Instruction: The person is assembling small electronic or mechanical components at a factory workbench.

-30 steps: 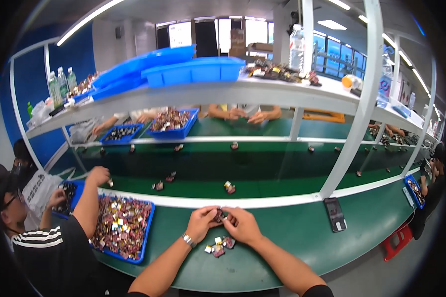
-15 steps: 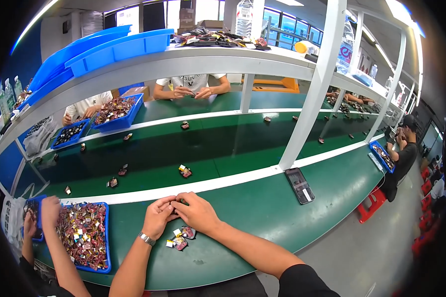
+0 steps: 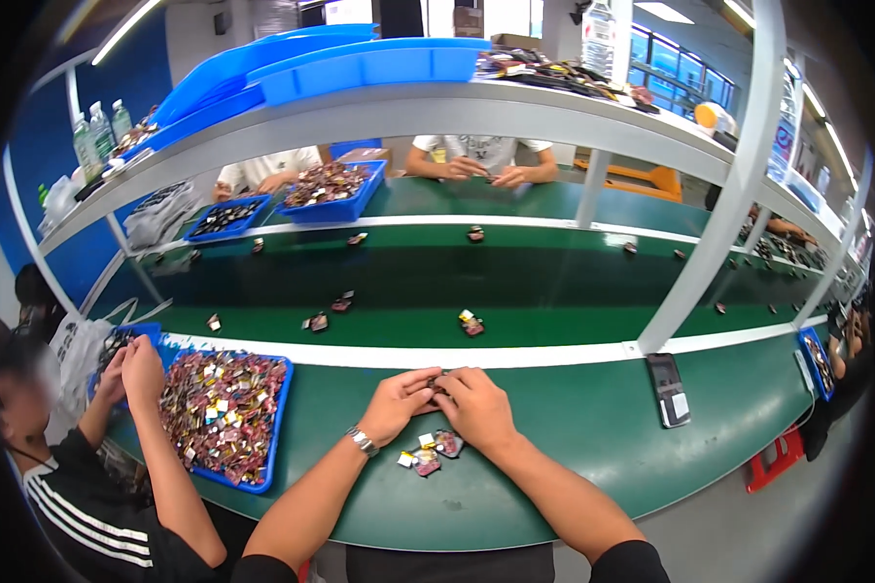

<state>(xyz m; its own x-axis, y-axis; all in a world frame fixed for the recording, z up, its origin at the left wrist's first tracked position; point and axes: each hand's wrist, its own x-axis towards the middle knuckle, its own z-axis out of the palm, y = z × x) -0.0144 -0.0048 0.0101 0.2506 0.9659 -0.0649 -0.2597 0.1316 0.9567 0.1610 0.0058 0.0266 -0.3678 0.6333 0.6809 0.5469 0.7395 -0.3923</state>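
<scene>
My left hand (image 3: 399, 400) and my right hand (image 3: 474, 406) meet over the green bench, fingertips pinched together on a small dark part (image 3: 437, 385) between them. A watch sits on my left wrist. Just below the hands lies a small pile of loose parts (image 3: 428, 453), dark red, white and yellow. Both forearms come in from the lower edge.
A blue tray (image 3: 280, 408) heaped with small parts stands to my left, where a person in a striped sleeve (image 3: 117, 525) works. A phone (image 3: 669, 389) lies to the right. Parts ride the green belt (image 3: 554, 282); people sit across it. Blue bins (image 3: 360, 63) top the shelf.
The view has swung back toward the left, so the blue tray and the neighbour show more fully. My hands stay together on the small part above the pile.
</scene>
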